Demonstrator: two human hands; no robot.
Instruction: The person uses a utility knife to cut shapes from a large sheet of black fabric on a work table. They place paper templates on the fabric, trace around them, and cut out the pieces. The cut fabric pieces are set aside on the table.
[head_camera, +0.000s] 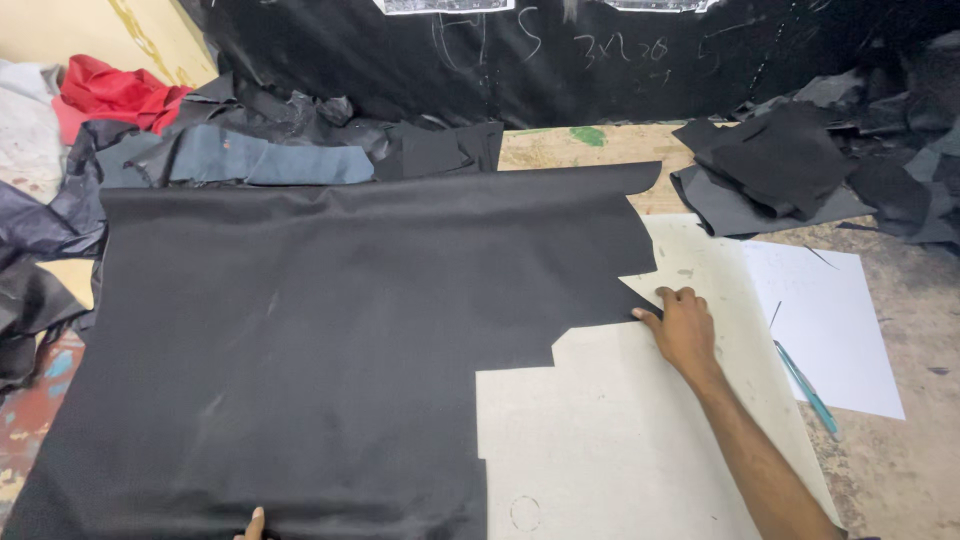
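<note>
At the far left, red cloth (110, 92) and dark scraps (250, 150) lie in a pile. A large black sheet (300, 350) covers most of the surface (900, 470). At its bottom edge only a fingertip of the left hand (253, 524) shows, so its grip cannot be told. The right hand (685, 325) lies open and flat at the sheet's cut edge, on a pale board (610, 440). Further right are white paper (830, 310), a teal pen (808, 390) and black pieces (780, 165).

Right hand (685, 328) flat on black leather sheet (330, 340) edge, left hand (254, 524) at btm edge
</note>
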